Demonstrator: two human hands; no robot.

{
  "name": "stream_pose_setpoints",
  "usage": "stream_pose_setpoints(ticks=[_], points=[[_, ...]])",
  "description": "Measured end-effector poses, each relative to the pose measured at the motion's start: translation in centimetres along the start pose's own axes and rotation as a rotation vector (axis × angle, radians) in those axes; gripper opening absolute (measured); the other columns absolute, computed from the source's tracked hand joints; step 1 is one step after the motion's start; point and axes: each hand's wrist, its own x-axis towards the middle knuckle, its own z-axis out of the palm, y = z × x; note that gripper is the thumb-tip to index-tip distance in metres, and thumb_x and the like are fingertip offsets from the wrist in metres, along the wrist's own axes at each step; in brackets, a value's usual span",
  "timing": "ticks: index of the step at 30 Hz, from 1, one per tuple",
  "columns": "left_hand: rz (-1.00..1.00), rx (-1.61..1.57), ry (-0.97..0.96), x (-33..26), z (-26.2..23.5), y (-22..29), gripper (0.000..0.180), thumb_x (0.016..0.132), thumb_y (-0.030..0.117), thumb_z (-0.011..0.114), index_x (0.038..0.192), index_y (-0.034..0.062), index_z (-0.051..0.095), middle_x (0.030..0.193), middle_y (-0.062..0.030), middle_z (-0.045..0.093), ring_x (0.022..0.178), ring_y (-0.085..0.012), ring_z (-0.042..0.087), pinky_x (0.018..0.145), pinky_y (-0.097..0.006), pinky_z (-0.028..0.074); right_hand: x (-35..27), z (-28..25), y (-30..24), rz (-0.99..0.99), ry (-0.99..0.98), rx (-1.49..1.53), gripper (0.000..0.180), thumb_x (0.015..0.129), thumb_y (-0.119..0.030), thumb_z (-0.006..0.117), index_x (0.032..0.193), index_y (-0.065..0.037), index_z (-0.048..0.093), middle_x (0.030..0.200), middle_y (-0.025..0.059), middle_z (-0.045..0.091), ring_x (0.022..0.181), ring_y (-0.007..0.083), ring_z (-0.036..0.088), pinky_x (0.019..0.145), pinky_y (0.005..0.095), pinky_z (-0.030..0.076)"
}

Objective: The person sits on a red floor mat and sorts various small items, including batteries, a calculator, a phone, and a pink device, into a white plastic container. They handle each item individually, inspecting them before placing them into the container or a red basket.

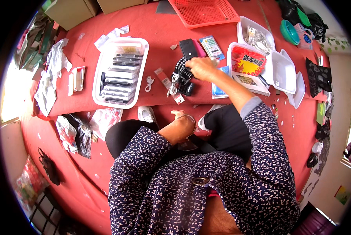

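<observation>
My right hand point(202, 69) reaches over the red cloth, its fingers closed at the edge of a black-and-white checked fabric piece point(180, 64); the grip itself is partly hidden. Beside the fabric lie a coiled white cable point(173, 85) and a small black device point(188, 89). Just beyond my fingers are a black flat case point(188, 48), a pink flat item point(199, 47) and a calculator-like card with coloured rows point(211, 47). My left hand point(182, 118) rests low by my lap with fingers stretched leftward, holding nothing visible.
A white basket point(95, 84) with a row of flat cases stands left. On the right are white containers point(282, 72), one with cables, another with a red-yellow sign point(249, 62). A red plastic basket point(191, 24) sits at the back. Plastic bags point(107, 119) lie at the front left.
</observation>
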Motion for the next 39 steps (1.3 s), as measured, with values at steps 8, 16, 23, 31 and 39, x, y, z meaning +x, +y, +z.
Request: stream_pose_setpoints(ticks=[8,16,23,31,39], points=[[0.045,-0.023,0.113,0.0,0.9,-0.4,0.035,0.075,0.025,0.062,0.105,0.0069,0.061,0.110,-0.0096,0.059,0.102,-0.0284,0.055,0.085,-0.052,0.040,2.2,4.2,-2.8,-0.240,-0.060,-0.265,0.018,0.083,-0.017,0.044,0.093,-0.012,0.058,0.088,0.0113,0.061,0.076,0.0247,0.064,0.060,0.0365,0.051],[0.007,-0.026,0.223,-0.6,0.2,-0.2,0.032,0.075,0.026,0.061,0.102,0.0075,0.062,0.106,-0.0092,0.060,0.099,-0.0277,0.056,0.084,-0.052,0.041,2.7,3.5,-1.8,0.003,0.172,-0.120,0.013,0.077,-0.017,0.050,0.078,-0.010,0.061,0.074,0.0128,0.063,0.070,0.0288,0.063,0.060,0.0393,0.050],[-0.009,0.020,0.230,0.4,1.3,-0.1,0.033,0.075,0.023,0.062,0.105,0.0092,0.061,0.109,-0.0068,0.059,0.104,-0.0268,0.055,0.086,-0.052,0.039,2.6,-5.1,4.4,0.271,0.131,0.131,0.017,0.074,-0.024,0.058,0.083,-0.010,0.065,0.086,0.0154,0.061,0.084,0.0330,0.059,0.073,0.0438,0.046],[0.040,-0.009,0.163,-1.2,0.0,0.0,0.040,0.073,0.026,0.064,0.108,0.0076,0.059,0.113,-0.0099,0.057,0.106,-0.0292,0.052,0.090,-0.051,0.037,3.5,1.3,-6.1,-0.566,0.137,-0.286,0.008,0.073,-0.014,0.052,0.078,-0.011,0.057,0.077,0.0064,0.055,0.071,0.0225,0.059,0.061,0.0347,0.048],[0.014,-0.004,0.230,-2.1,0.1,0.1,0.034,0.075,0.024,0.061,0.104,0.0080,0.060,0.109,-0.0096,0.058,0.101,-0.0267,0.055,0.085,-0.047,0.040,5.7,6.0,-7.7,-0.689,0.107,-0.500,0.012,0.072,-0.016,0.053,0.068,-0.008,0.061,0.082,0.0065,0.054,0.075,0.0185,0.056,0.057,0.0300,0.044]])
